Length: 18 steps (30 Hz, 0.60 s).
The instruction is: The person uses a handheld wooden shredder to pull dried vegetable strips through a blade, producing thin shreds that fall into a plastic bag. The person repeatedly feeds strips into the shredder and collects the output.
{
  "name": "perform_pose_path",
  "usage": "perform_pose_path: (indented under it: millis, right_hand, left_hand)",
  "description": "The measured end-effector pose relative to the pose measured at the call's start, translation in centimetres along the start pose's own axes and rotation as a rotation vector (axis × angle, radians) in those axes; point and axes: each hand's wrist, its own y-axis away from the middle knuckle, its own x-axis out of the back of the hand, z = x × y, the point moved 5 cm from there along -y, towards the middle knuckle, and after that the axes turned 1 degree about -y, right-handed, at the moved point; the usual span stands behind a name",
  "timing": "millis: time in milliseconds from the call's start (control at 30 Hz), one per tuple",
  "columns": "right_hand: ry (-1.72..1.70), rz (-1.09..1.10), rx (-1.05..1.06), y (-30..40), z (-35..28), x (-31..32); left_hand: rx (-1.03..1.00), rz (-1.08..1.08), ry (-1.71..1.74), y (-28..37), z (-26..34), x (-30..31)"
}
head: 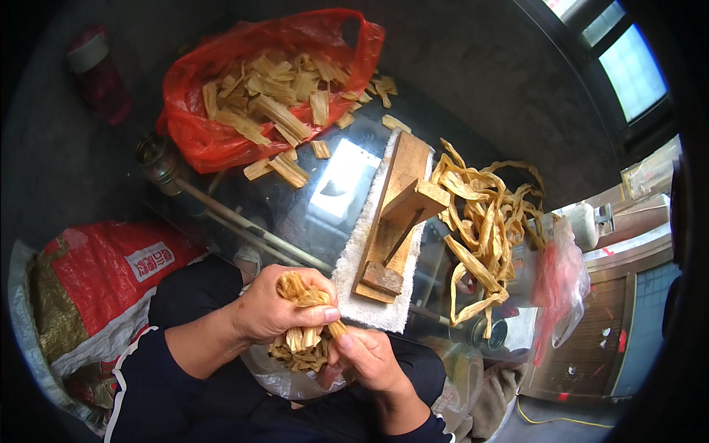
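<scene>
My left hand is closed around a bundle of yellowish dried strips, whose folded ends stick out above and below the fist. Beside it, my right hand pinches the end of a strip between thumb and fingers. Below both hands, in my lap, a clear plastic bag holds short, darker pieces. Just beyond the hands a wooden board with an upright block and a slanting metal rod lies on a white towel. Long wrinkled strips of the same kind lie heaped right of the board.
A red plastic bag full of short flat cut pieces lies open on the glass table, with some pieces spilled beside it. A lidded bottle stands far left. A red woven sack is at left, a pinkish plastic bag at right.
</scene>
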Motion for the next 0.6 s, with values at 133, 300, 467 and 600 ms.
perform_pose_path:
  millis: [133, 300, 467, 600]
  right_hand:
    - [-0.069, -0.138, 0.181, 0.5, -0.6, -0.2]
    - [-0.451, 0.086, 0.520, 0.5, -1.9, 1.3]
    - [-0.686, 0.344, 0.703, -0.4, -2.6, 3.0]
    - [-0.462, 0.702, 0.732, 0.6, -3.0, 4.4]
  left_hand:
    - [-0.002, 0.028, 0.065, 0.3, 0.3, 0.1]
    - [-0.092, 0.073, -0.258, -0.7, 0.3, -0.1]
    - [0.008, -0.137, -0.453, 0.1, -4.0, -3.9]
    - [0.209, -0.080, -0.097, -0.4, -4.7, -3.0]
